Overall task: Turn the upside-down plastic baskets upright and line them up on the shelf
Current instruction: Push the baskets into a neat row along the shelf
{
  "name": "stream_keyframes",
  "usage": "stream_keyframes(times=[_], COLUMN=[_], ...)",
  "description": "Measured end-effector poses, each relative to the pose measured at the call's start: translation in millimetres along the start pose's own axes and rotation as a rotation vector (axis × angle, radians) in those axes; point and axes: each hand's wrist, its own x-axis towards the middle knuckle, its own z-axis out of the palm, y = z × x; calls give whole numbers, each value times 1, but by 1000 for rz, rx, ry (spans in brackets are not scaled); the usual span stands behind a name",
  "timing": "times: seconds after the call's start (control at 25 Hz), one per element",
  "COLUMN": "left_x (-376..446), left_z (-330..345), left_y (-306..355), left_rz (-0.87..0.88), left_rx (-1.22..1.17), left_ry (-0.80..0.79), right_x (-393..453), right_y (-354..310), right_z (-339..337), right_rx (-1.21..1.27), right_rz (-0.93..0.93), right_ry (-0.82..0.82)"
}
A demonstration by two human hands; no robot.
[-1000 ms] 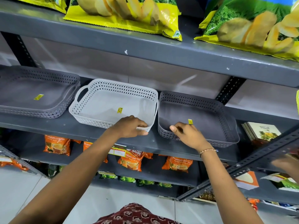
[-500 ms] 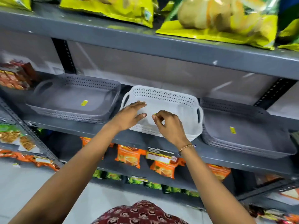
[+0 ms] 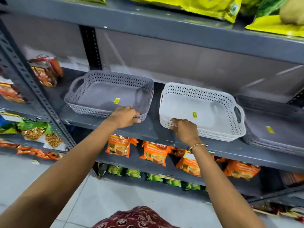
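Note:
Three perforated plastic baskets stand upright in a row on the grey metal shelf (image 3: pixel 153 129). The left one is a grey basket (image 3: pixel 98 94), the middle one a white basket (image 3: pixel 212 102), the right one a darker grey basket (image 3: pixel 279 129) cut off by the frame edge. Each has a yellow sticker inside. My left hand (image 3: pixel 125 116) grips the front right corner of the left grey basket. My right hand (image 3: pixel 185 130) holds the front left corner of the white basket. A gap separates these two baskets.
An upper shelf (image 3: pixel 164 28) with yellow snack bags hangs close above. Orange tea packets (image 3: pixel 154 153) fill the shelf below. A perforated upright post (image 3: pixel 32 86) stands at the left, with red packets (image 3: pixel 47 69) behind it. Tiled floor lies underneath.
The view has swung left. My left hand moved from the white basket to the left grey basket's front corner. My right hand shifted from the right grey basket to the white basket's front left corner.

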Motion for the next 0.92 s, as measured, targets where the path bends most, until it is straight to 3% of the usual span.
stream_keyframes(times=[0.24, 0.92], left_x=[-7, 10], left_z=[7, 9], left_y=[26, 21], left_rz=[147, 189], left_rx=[-23, -12], left_ry=[20, 94], right_x=[-2, -1], right_y=[-4, -6], right_z=[-3, -5], right_rx=[21, 11], right_rz=[56, 67], right_ry=[-15, -3])
